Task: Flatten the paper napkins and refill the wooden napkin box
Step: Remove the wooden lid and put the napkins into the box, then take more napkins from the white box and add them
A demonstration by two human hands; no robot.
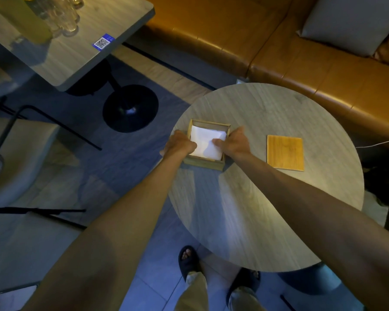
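Round table [267, 209]; wooden box [202, 163] w/ white napkins [208, 140]; left hand [180, 143], right hand [235, 142] fingers pressed flat on them.

readable text: none anywhere
sticker [103, 42]: blue, on the corner of the square bench [81, 55] at upper left
sticker content: QR code in a white patch, plus small white marks on the blue part, too small to read
yellow bottle [20, 16]: on the same square bench, no label legible
wooden napkin box [206, 163]: plain wood, no print
napkins [208, 142]: plain white, no logo
wooden lid [285, 152]: plain grain, no marking
round bench [267, 209]: no signs or numbers
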